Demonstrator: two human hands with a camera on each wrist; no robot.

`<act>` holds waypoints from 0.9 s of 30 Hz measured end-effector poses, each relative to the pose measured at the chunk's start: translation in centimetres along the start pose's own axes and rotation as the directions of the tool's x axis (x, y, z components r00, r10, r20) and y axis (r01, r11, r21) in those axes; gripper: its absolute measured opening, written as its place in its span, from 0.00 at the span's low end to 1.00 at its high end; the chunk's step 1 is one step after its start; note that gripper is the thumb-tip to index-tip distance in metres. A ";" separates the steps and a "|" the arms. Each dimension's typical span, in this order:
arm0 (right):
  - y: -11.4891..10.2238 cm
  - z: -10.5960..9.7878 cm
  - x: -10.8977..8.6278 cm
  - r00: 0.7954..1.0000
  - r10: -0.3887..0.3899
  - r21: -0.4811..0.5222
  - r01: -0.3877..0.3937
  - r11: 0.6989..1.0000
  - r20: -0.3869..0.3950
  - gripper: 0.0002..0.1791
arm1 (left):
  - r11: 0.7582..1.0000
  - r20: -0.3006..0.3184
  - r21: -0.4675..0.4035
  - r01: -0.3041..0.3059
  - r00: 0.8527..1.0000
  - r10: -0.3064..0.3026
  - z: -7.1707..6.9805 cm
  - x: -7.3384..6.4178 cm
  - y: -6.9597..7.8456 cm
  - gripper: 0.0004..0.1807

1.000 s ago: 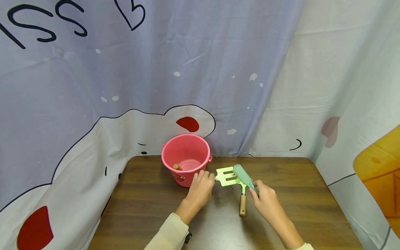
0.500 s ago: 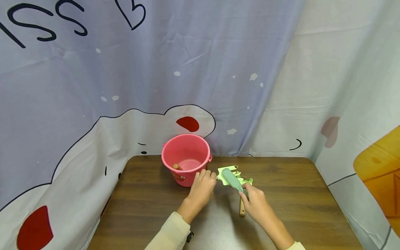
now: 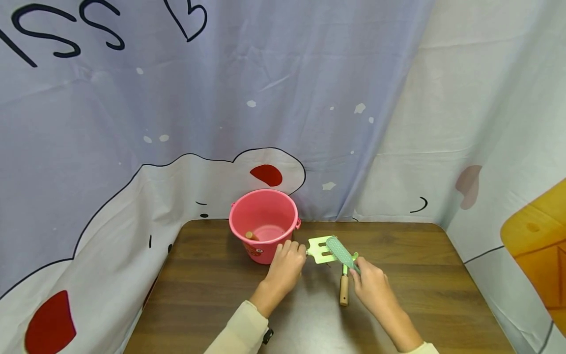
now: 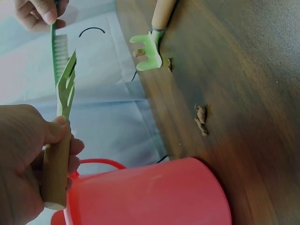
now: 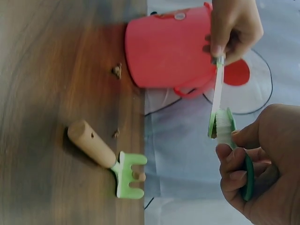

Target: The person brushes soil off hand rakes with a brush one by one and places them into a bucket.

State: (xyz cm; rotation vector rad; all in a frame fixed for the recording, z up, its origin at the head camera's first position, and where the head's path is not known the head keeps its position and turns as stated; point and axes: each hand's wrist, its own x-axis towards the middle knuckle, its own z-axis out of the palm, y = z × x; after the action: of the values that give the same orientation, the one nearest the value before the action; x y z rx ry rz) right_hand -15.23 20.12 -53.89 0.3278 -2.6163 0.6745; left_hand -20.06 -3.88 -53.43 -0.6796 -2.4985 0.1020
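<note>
My left hand [image 3: 283, 268] grips the wooden handle of a small light-green garden fork [image 3: 316, 250], its flat tines pointing right above the table. In my right hand [image 3: 371, 285] is a green scrubbing brush [image 3: 338, 250], held by its handle. The brush head overlaps the tines in the head view. White bristles [image 5: 224, 125] face the fork, right at its tines, in the right wrist view. A dark brown clump sticks to the tine ends there. Below the hands, a small green hand rake [image 4: 149, 54] with a wooden handle lies on the table.
A pink bucket [image 5: 168, 51] stands just behind my left hand, with a wooden handle end [image 3: 251, 236] showing inside. Brown crumbs [image 4: 200, 119] lie on the wooden table [image 3: 199, 295] between bucket and rake. A printed curtain [image 3: 300, 98] hangs behind the table.
The brush slid left across the fork's tines, then came partway back to the right. My left hand and the fork shifted slightly right; bucket and rake stayed put.
</note>
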 end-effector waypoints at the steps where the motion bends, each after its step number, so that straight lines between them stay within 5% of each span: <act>1: 0.2 -0.1 0.0 1.000 0.010 -0.004 -0.010 1.000 0.005 0.08 | 1.000 -0.005 0.002 -0.001 1.000 0.001 0.0 0.0 -0.1 0.13; 14: 3.2 -1.2 0.2 0.994 0.105 0.025 -0.106 0.994 0.041 0.07 | 1.000 -0.020 -0.023 0.018 1.000 -0.018 -0.3 -0.2 -0.7 0.13; 27: 1.7 -1.6 0.8 0.993 0.097 0.084 -0.102 0.991 0.067 0.09 | 0.999 -0.002 -0.028 0.018 1.000 -0.018 -0.2 -0.1 -0.3 0.09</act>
State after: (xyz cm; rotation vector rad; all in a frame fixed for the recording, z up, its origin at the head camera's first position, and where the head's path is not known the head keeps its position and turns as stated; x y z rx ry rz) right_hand -15.91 22.30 -52.95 0.2494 -2.6819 0.8271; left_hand -20.08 -4.23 -53.25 -0.6678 -2.5079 0.0592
